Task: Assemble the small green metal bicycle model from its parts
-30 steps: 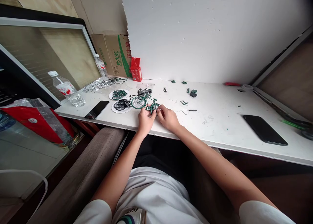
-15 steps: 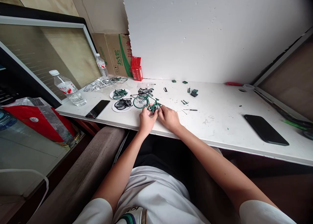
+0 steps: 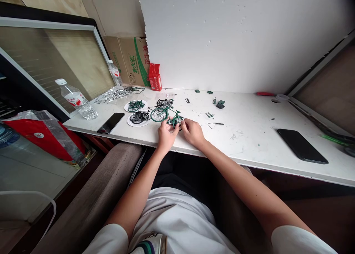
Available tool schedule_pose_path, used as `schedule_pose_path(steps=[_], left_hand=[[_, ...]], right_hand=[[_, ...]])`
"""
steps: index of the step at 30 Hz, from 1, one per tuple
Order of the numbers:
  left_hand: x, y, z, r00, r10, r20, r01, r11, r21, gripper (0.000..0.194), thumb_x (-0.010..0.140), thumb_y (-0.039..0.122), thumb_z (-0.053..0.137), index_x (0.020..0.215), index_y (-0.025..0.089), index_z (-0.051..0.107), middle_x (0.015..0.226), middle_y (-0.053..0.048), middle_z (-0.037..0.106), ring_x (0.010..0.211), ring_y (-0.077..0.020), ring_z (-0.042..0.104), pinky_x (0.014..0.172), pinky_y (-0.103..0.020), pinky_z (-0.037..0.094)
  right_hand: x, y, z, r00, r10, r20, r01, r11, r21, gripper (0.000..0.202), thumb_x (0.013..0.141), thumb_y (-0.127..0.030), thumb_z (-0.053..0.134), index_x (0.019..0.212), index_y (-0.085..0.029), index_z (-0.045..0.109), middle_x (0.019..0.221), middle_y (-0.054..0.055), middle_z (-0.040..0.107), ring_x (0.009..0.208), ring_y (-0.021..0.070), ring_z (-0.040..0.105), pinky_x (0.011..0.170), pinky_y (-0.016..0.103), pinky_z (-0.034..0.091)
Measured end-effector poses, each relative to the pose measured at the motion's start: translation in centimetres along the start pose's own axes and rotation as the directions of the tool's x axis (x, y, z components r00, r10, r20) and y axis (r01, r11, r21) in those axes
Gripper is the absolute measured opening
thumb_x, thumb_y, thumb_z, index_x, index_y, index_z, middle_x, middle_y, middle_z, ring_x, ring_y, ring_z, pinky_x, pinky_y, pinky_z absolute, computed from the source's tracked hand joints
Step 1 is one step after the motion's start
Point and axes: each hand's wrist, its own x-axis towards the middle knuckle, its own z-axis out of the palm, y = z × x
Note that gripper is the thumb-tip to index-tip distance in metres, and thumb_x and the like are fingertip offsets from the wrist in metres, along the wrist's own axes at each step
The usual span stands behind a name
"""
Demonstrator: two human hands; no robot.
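My left hand (image 3: 167,134) is closed on a small green model bicycle (image 3: 172,116), gripping it low near the rear wheel. The bicycle's large spoked front wheel (image 3: 159,114) points left over the table. At the rear wheel's right edge, my right hand (image 3: 193,132) has its thumb and fingers pinched together. Whatever sits between those fingertips is hidden or too small to name. Just behind lies a black model bicycle (image 3: 164,103). To the left, a white plate (image 3: 129,123) carries black bicycle parts, and another plate (image 3: 127,109) carries green ones.
Small green pieces (image 3: 209,115) and a thin dark tool (image 3: 218,124) lie right of my hands. A phone (image 3: 111,123) and bottle (image 3: 77,100) stand left; a black tablet-like slab (image 3: 302,146) lies far right. A red box (image 3: 155,78) stands at the back.
My right hand has shifted slightly right, so more of the rear wheel shows between the hands. The left hand keeps its hold on the bicycle.
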Motion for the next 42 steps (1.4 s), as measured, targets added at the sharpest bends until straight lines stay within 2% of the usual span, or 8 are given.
schedule_pose_path(steps=[7,12,21,26,30,35,39,42], left_hand=[[-0.04,0.49,-0.02,1.000,-0.002,-0.011,0.002,1.000,-0.016,0.042,0.091,0.032,0.079,0.127,0.017,0.060,0.096,-0.012,0.081,0.086,-0.0234,0.082,0.082,-0.035,0.068],[0.05,0.13,-0.10,1.000,0.001,-0.008,-0.001,1.000,-0.009,0.044,0.091,0.033,0.079,0.127,0.017,0.060,0.099,-0.013,0.081,0.090,-0.0242,0.082,0.084,-0.035,0.068],[0.06,0.01,-0.10,1.000,-0.008,0.006,0.008,1.000,-0.028,0.043,0.090,0.032,0.079,0.126,0.017,0.061,0.103,-0.014,0.081,0.093,-0.0250,0.083,0.087,-0.037,0.069],[0.05,0.02,-0.19,1.000,-0.017,0.008,0.017,1.000,-0.017,0.044,0.090,0.033,0.081,0.126,0.017,0.061,0.101,-0.014,0.081,0.091,-0.0246,0.082,0.087,-0.038,0.069],[0.04,0.09,-0.21,1.000,-0.019,0.006,0.020,1.000,-0.003,0.044,0.089,0.033,0.081,0.125,0.017,0.061,0.104,-0.015,0.081,0.092,-0.0256,0.082,0.088,-0.039,0.069],[0.01,0.33,-0.25,1.000,-0.022,0.017,0.022,1.000,-0.021,0.045,0.089,0.034,0.080,0.126,0.016,0.060,0.103,-0.016,0.080,0.091,-0.0259,0.082,0.087,-0.040,0.069],[-0.03,0.57,-0.27,0.999,-0.021,0.032,0.022,0.999,-0.037,0.044,0.091,0.033,0.079,0.126,0.016,0.059,0.104,-0.016,0.081,0.091,-0.0254,0.082,0.087,-0.039,0.069],[-0.04,0.66,-0.25,1.000,-0.020,0.023,0.021,0.999,-0.029,0.044,0.090,0.032,0.079,0.125,0.016,0.059,0.104,-0.016,0.081,0.093,-0.0258,0.082,0.086,-0.038,0.069]], right_hand=[[0.05,-0.11,-0.34,1.000,0.012,0.019,-0.014,0.995,0.102,0.046,0.111,-0.051,0.036,0.083,-0.023,0.059,0.080,0.007,0.070,0.070,0.0220,0.058,0.067,0.033,0.037],[0.00,-0.21,-0.35,0.999,0.007,0.031,-0.011,0.991,0.135,0.040,0.107,-0.054,0.047,0.084,-0.023,0.060,0.078,0.005,0.070,0.069,0.0204,0.058,0.068,0.032,0.040],[0.11,0.02,-0.27,0.999,-0.002,0.046,-0.004,0.992,0.128,0.047,0.111,-0.050,0.034,0.082,-0.023,0.059,0.082,0.008,0.071,0.073,0.0221,0.061,0.070,0.033,0.041],[0.08,-0.02,-0.21,0.999,0.004,0.052,-0.009,0.994,0.112,0.044,0.108,-0.053,0.043,0.080,-0.023,0.059,0.075,0.006,0.068,0.068,0.0212,0.057,0.067,0.032,0.039],[0.12,0.09,-0.16,0.998,0.003,0.058,-0.010,0.993,0.119,0.047,0.110,-0.050,0.037,0.080,-0.023,0.059,0.076,0.007,0.069,0.069,0.0217,0.059,0.069,0.033,0.040],[0.06,0.02,-0.25,0.998,0.009,0.063,-0.016,0.992,0.125,0.048,0.108,-0.057,0.041,0.079,-0.023,0.059,0.074,0.006,0.067,0.067,0.0212,0.057,0.067,0.033,0.038],[0.05,0.03,-0.27,0.998,-0.001,0.064,-0.009,0.987,0.160,0.049,0.111,-0.054,0.036,0.081,-0.023,0.060,0.081,0.008,0.072,0.071,0.0221,0.060,0.070,0.033,0.039],[0.06,0.03,-0.27,0.998,0.014,0.068,-0.024,0.990,0.138,0.045,0.109,-0.053,0.042,0.080,-0.024,0.058,0.078,0.006,0.070,0.070,0.0217,0.059,0.069,0.033,0.038]])
